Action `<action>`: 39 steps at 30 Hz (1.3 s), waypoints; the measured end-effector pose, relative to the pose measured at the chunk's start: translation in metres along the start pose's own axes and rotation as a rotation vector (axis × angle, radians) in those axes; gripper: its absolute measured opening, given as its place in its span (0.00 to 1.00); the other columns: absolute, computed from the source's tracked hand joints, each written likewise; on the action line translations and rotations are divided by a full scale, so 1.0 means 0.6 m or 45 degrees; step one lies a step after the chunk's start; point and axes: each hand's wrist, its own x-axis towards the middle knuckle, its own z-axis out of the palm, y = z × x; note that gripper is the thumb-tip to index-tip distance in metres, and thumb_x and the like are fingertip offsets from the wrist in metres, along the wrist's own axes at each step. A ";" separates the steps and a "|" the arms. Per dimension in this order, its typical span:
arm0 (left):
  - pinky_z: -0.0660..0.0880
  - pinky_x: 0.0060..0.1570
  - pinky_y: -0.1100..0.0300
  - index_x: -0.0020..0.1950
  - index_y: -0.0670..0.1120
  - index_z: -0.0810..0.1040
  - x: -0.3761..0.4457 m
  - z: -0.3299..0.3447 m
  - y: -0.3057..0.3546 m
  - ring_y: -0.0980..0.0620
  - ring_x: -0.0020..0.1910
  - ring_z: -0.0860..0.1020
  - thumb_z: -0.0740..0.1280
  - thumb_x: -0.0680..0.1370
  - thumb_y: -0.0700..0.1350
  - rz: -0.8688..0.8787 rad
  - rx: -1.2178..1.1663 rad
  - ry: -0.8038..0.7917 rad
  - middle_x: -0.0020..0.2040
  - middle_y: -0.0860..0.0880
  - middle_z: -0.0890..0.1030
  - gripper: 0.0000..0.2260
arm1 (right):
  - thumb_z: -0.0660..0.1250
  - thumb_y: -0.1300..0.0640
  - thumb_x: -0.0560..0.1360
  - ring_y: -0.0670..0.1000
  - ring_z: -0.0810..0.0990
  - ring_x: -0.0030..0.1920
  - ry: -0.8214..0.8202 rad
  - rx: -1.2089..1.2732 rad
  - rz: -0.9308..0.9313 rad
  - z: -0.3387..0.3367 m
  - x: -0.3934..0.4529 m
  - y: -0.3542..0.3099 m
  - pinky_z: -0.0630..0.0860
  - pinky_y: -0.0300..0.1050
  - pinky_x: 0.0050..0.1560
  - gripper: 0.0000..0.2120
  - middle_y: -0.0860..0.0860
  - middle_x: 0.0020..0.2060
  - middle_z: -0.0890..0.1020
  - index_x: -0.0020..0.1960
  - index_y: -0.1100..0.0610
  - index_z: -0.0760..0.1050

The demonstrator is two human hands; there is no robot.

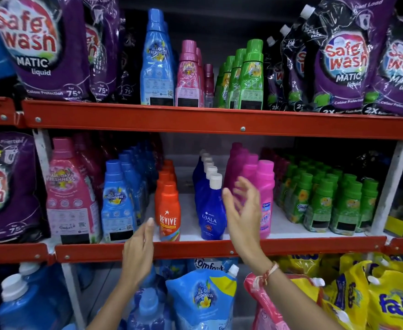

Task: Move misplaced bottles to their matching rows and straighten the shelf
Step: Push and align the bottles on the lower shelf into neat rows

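Observation:
On the middle shelf [219, 250] stand rows of bottles: a large pink one [70, 194], light blue ones [117, 203], orange Revive bottles [169, 210], dark blue Ujala bottles [210, 210], pink bottles [266, 198] and green ones [324, 201]. My left hand [138, 251] is raised in front of the shelf edge, fingers apart, its fingertips just left of the front Revive bottle. My right hand [243, 210] is open between the front Ujala bottle and the front pink bottle, holding nothing.
The upper shelf [148, 117] carries a tall blue bottle [156, 60], pink bottles [188, 75], green bottles [250, 77] and purple Safewash pouches [43, 46]. Below stand blue jugs [28, 303], a blue Comfort pouch [202, 298] and yellow pouches [386, 298].

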 end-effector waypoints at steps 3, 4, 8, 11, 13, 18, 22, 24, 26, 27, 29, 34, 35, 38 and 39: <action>0.62 0.68 0.53 0.69 0.49 0.71 0.023 0.010 0.015 0.49 0.68 0.69 0.44 0.71 0.73 -0.266 -0.418 -0.045 0.69 0.48 0.72 0.39 | 0.64 0.44 0.76 0.47 0.78 0.61 -0.420 0.257 0.484 0.051 -0.015 -0.011 0.72 0.47 0.67 0.19 0.50 0.62 0.79 0.62 0.53 0.73; 0.62 0.69 0.50 0.69 0.49 0.70 0.032 0.013 0.018 0.49 0.68 0.70 0.43 0.69 0.75 -0.340 -0.487 -0.063 0.69 0.46 0.72 0.42 | 0.62 0.42 0.76 0.50 0.77 0.64 -0.521 0.324 0.656 0.064 -0.020 -0.017 0.70 0.50 0.69 0.20 0.54 0.65 0.77 0.62 0.53 0.72; 0.59 0.71 0.48 0.73 0.43 0.63 0.049 0.010 0.044 0.44 0.70 0.67 0.41 0.63 0.76 -0.479 -0.570 -0.171 0.72 0.40 0.67 0.51 | 0.51 0.41 0.80 0.55 0.66 0.74 -0.803 0.470 0.971 0.083 -0.043 -0.040 0.61 0.46 0.72 0.32 0.58 0.74 0.66 0.75 0.62 0.58; 0.64 0.68 0.56 0.74 0.44 0.62 0.050 0.007 0.055 0.49 0.67 0.70 0.38 0.66 0.75 -0.468 -0.558 -0.344 0.71 0.43 0.69 0.48 | 0.46 0.41 0.81 0.55 0.64 0.74 -0.858 0.493 0.992 0.093 -0.053 -0.043 0.62 0.43 0.68 0.33 0.59 0.74 0.65 0.76 0.63 0.56; 0.73 0.51 0.71 0.72 0.43 0.65 0.048 0.004 0.057 0.55 0.57 0.74 0.36 0.73 0.67 -0.432 -0.567 -0.470 0.65 0.45 0.73 0.41 | 0.45 0.41 0.81 0.54 0.66 0.73 -0.837 0.522 1.017 0.102 -0.051 -0.042 0.64 0.40 0.61 0.33 0.59 0.73 0.67 0.75 0.63 0.57; 0.69 0.59 0.67 0.72 0.42 0.66 0.048 -0.011 0.036 0.56 0.59 0.75 0.42 0.56 0.81 -0.386 -0.580 -0.517 0.68 0.44 0.73 0.58 | 0.44 0.35 0.78 0.53 0.65 0.74 -0.849 0.539 1.072 0.116 -0.045 -0.027 0.59 0.44 0.70 0.39 0.58 0.74 0.65 0.76 0.63 0.55; 0.72 0.42 0.76 0.69 0.47 0.67 0.042 -0.018 0.041 0.66 0.47 0.77 0.39 0.61 0.77 -0.348 -0.600 -0.535 0.61 0.51 0.76 0.50 | 0.43 0.34 0.77 0.53 0.66 0.73 -0.807 0.566 1.075 0.128 -0.041 -0.016 0.60 0.42 0.67 0.39 0.58 0.74 0.65 0.76 0.62 0.56; 0.69 0.51 0.73 0.72 0.46 0.65 0.043 -0.018 0.036 0.64 0.51 0.76 0.38 0.64 0.73 -0.358 -0.579 -0.542 0.66 0.48 0.74 0.47 | 0.43 0.32 0.76 0.51 0.69 0.70 -0.818 0.572 1.059 0.130 -0.040 -0.012 0.61 0.42 0.66 0.40 0.58 0.73 0.68 0.75 0.62 0.58; 0.65 0.61 0.66 0.73 0.44 0.63 0.044 -0.020 0.033 0.57 0.60 0.73 0.37 0.65 0.72 -0.369 -0.571 -0.549 0.70 0.45 0.70 0.48 | 0.42 0.32 0.76 0.51 0.70 0.70 -0.838 0.573 1.048 0.130 -0.041 -0.010 0.60 0.43 0.69 0.41 0.59 0.72 0.69 0.75 0.63 0.59; 0.63 0.64 0.62 0.74 0.44 0.62 0.045 -0.021 0.031 0.55 0.64 0.72 0.37 0.64 0.73 -0.384 -0.566 -0.554 0.71 0.45 0.69 0.49 | 0.42 0.32 0.76 0.52 0.69 0.71 -0.841 0.569 1.044 0.129 -0.042 -0.011 0.59 0.44 0.70 0.41 0.59 0.72 0.69 0.75 0.63 0.59; 0.61 0.65 0.61 0.75 0.44 0.61 0.046 -0.022 0.028 0.52 0.68 0.69 0.37 0.63 0.74 -0.390 -0.558 -0.548 0.72 0.44 0.68 0.50 | 0.42 0.32 0.76 0.53 0.69 0.71 -0.845 0.561 1.039 0.129 -0.042 -0.010 0.60 0.44 0.70 0.41 0.59 0.72 0.70 0.74 0.63 0.60; 0.61 0.63 0.62 0.75 0.44 0.60 0.041 -0.026 0.037 0.52 0.68 0.69 0.36 0.66 0.71 -0.408 -0.542 -0.557 0.72 0.44 0.68 0.47 | 0.41 0.32 0.76 0.53 0.66 0.73 -0.842 0.576 1.039 0.130 -0.045 -0.007 0.58 0.46 0.73 0.41 0.59 0.74 0.67 0.74 0.63 0.60; 0.60 0.63 0.62 0.75 0.44 0.60 0.041 -0.026 0.040 0.54 0.67 0.69 0.36 0.67 0.70 -0.404 -0.547 -0.562 0.72 0.44 0.68 0.46 | 0.41 0.33 0.77 0.53 0.65 0.74 -0.843 0.561 1.024 0.129 -0.047 -0.011 0.57 0.46 0.72 0.40 0.59 0.74 0.67 0.74 0.63 0.61; 0.58 0.67 0.60 0.74 0.46 0.62 0.037 -0.024 0.034 0.58 0.64 0.68 0.36 0.66 0.72 -0.394 -0.533 -0.506 0.72 0.47 0.68 0.46 | 0.43 0.35 0.78 0.54 0.64 0.75 -0.803 0.515 0.995 0.127 -0.052 -0.020 0.59 0.44 0.70 0.38 0.59 0.74 0.65 0.74 0.64 0.59; 0.57 0.70 0.57 0.74 0.47 0.62 0.034 -0.020 0.029 0.57 0.66 0.67 0.37 0.66 0.75 -0.400 -0.534 -0.425 0.72 0.49 0.67 0.47 | 0.45 0.36 0.78 0.53 0.62 0.75 -0.762 0.500 0.986 0.126 -0.054 -0.017 0.58 0.44 0.72 0.38 0.58 0.75 0.63 0.75 0.64 0.57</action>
